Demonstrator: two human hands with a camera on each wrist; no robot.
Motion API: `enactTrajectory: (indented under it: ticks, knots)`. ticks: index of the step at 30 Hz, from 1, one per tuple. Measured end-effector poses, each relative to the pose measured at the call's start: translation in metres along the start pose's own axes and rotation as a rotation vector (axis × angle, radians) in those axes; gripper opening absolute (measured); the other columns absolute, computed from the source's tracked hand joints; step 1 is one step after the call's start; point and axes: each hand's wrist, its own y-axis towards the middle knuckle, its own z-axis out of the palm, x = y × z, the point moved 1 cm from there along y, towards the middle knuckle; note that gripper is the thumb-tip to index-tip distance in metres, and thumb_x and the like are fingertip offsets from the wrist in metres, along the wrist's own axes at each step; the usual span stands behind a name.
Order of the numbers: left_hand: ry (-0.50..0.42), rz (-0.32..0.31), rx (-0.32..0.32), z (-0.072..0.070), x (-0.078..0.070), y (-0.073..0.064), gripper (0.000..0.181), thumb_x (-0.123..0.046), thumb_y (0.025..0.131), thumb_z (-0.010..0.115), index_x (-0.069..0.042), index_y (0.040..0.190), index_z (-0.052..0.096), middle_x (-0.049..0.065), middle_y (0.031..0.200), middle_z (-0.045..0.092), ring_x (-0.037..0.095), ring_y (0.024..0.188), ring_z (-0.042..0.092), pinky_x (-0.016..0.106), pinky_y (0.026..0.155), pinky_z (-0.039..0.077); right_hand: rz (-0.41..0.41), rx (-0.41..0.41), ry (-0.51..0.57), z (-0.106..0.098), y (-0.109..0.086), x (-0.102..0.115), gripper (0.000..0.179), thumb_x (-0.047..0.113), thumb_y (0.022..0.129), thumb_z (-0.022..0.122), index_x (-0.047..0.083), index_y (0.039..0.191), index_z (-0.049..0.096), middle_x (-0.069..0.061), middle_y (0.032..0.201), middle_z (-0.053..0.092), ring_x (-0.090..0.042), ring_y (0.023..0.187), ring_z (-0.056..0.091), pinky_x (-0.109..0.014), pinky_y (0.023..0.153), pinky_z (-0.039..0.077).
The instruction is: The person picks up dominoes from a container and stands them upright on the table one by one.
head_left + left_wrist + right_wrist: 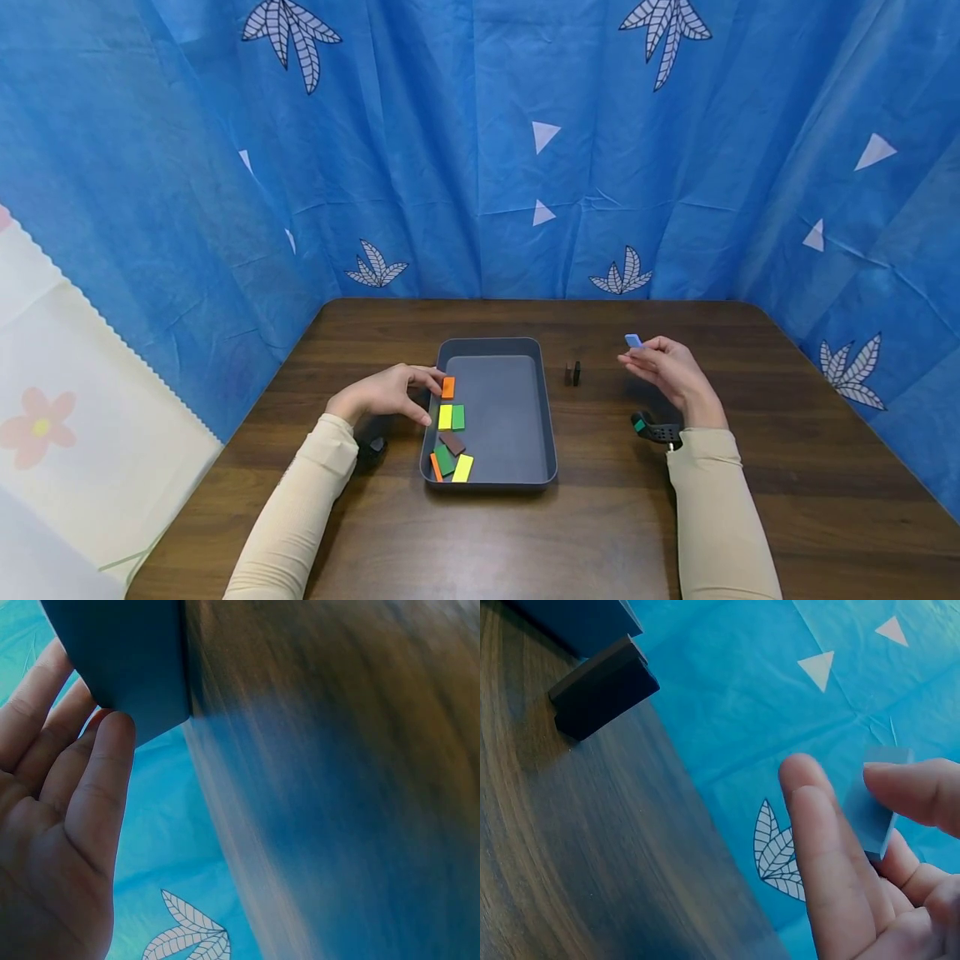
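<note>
My right hand (pixel 667 373) is raised above the table's right side, pinching a light blue domino block (pixel 633 341) between thumb and fingers. The right wrist view shows the thumb on the broad face of the block (pixel 876 802), with two fingers stretched out beside it. At the left rim of a dark grey tray (pixel 498 417), my left hand (pixel 386 393) has its fingertips by an orange block (pixel 447 387). Its fingers look fairly straight against the tray's wall (pixel 135 660). Yellow (pixel 446 417), green (pixel 458 417) and brown (pixel 452 442) blocks lie along the tray's left side.
Two blocks, a brown one (pixel 567 373) and a black one (pixel 577 373), stand on edge just right of the tray. Another yellow block (pixel 462 468) and a darker green one (pixel 445 460) lie in its near left corner. A blue curtain (pixel 495 167) hangs behind the wooden table (pixel 600 533).
</note>
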Motion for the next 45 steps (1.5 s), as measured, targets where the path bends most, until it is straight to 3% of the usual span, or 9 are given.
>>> enactTrajectory:
  ticks: [5,10,14,18,21,27,34,42,45]
  knots:
    - [-0.007,-0.004,0.005,0.0,0.001,0.0,0.042,-0.024,0.077,0.088,-0.015,0.115,0.073,0.008,0.155,0.046,0.04,0.146,0.035,0.064,0.114,0.034,0.002,0.024,0.047,-0.002,0.0,-0.001,0.02,0.02,0.097,0.066,0.009,0.11,0.055,0.007,0.095,0.074,-0.004,0.091,0.074,-0.025,0.092,0.053]
    - [-0.019,-0.011,0.004,0.0,0.002,0.0,0.042,-0.024,0.076,0.088,-0.016,0.114,0.073,0.007,0.155,0.046,0.039,0.145,0.036,0.064,0.114,0.035,-0.013,0.007,0.094,-0.005,0.0,-0.004,0.017,0.017,0.095,0.069,0.011,0.107,0.06,0.006,0.097,0.073,-0.004,0.092,0.073,-0.02,0.087,0.056]
    - [-0.032,-0.018,0.003,-0.001,0.002,0.001,0.042,-0.025,0.076,0.088,-0.016,0.114,0.073,0.007,0.155,0.046,0.039,0.146,0.035,0.064,0.114,0.034,-0.044,-0.059,0.052,-0.008,0.002,-0.008,0.005,0.017,0.094,0.071,0.019,0.097,0.068,0.01,0.092,0.072,0.0,0.088,0.066,-0.016,0.093,0.05]
    - [-0.043,-0.018,0.005,-0.001,0.003,0.001,0.043,-0.025,0.076,0.088,-0.015,0.115,0.073,0.007,0.156,0.045,0.038,0.146,0.035,0.063,0.115,0.034,-0.053,-0.117,-0.015,-0.009,0.003,-0.009,0.006,0.02,0.093,0.072,0.025,0.091,0.072,0.015,0.088,0.07,-0.005,0.086,0.059,-0.027,0.094,0.044]
    - [-0.048,-0.017,0.007,-0.001,0.003,0.001,0.044,-0.024,0.076,0.088,-0.015,0.116,0.073,0.007,0.156,0.045,0.038,0.146,0.034,0.063,0.115,0.034,-0.054,-0.125,-0.065,-0.009,0.002,-0.009,0.005,0.021,0.094,0.07,0.025,0.091,0.071,0.016,0.088,0.069,-0.006,0.089,0.061,-0.025,0.095,0.046]
    - [-0.044,-0.019,0.007,-0.001,0.003,0.0,0.044,-0.025,0.076,0.088,-0.015,0.116,0.073,0.007,0.156,0.045,0.038,0.147,0.034,0.063,0.115,0.033,-0.085,-0.125,-0.084,-0.006,0.003,-0.008,0.008,0.02,0.096,0.068,0.015,0.102,0.066,0.008,0.094,0.071,-0.006,0.09,0.07,-0.014,0.086,0.054]
    - [-0.044,-0.032,0.003,-0.001,0.003,0.0,0.044,-0.025,0.076,0.088,-0.015,0.117,0.072,0.007,0.156,0.045,0.038,0.146,0.034,0.064,0.115,0.033,-0.113,-0.064,-0.129,-0.001,0.008,-0.012,0.057,0.016,0.101,0.06,0.001,0.15,0.035,0.01,0.094,0.07,-0.001,0.088,0.072,-0.016,0.082,0.057]
    - [-0.019,-0.018,0.008,-0.002,0.0,0.001,0.046,-0.026,0.077,0.088,-0.013,0.118,0.072,0.007,0.156,0.045,0.037,0.146,0.034,0.063,0.115,0.034,-0.105,-0.037,-0.264,0.004,0.012,-0.019,0.05,0.016,0.101,0.059,-0.012,0.139,0.042,0.005,0.099,0.07,-0.002,0.091,0.071,-0.016,0.084,0.056]
    - [-0.018,-0.015,0.008,-0.002,0.001,0.001,0.045,-0.026,0.077,0.088,-0.014,0.118,0.072,0.007,0.156,0.045,0.038,0.146,0.035,0.063,0.114,0.034,-0.108,-0.041,-0.356,0.006,0.014,-0.021,0.046,0.017,0.1,0.061,-0.011,0.134,0.048,-0.006,0.11,0.073,0.0,0.092,0.067,-0.019,0.091,0.054]
